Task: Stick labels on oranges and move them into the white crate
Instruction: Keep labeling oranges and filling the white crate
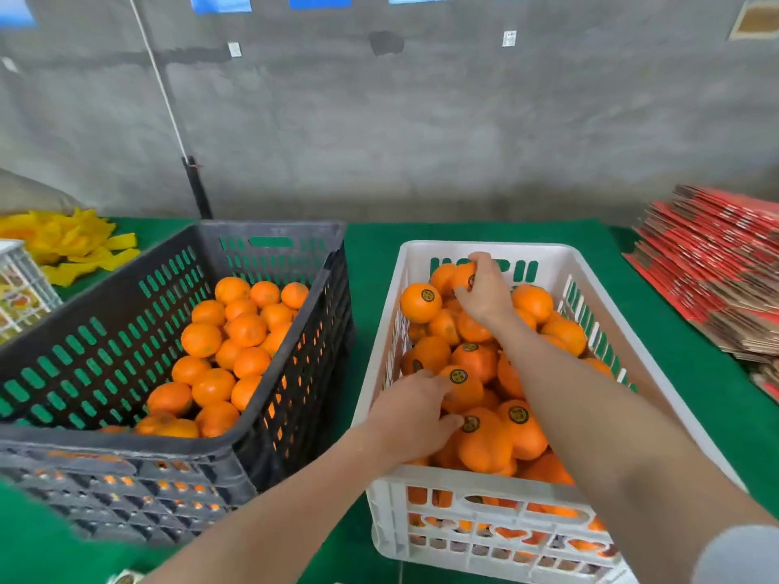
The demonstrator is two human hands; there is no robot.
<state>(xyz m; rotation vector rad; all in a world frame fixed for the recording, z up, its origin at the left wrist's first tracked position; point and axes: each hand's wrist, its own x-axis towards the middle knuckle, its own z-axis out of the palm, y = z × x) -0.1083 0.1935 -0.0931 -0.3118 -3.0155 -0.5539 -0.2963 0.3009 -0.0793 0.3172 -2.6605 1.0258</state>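
The white crate on the right is piled with oranges, many bearing a round dark label. My right hand reaches to the far end of that crate and grips a labelled orange there. My left hand is inside the near left part of the crate, its fingers curled round a labelled orange on top of the pile. The dark grey crate on the left holds several unlabelled oranges.
Both crates stand on a green table cover. A stack of flat red cardboard boxes lies at the right edge. Yellow paper strips and a white basket sit at the far left. A grey concrete wall runs behind.
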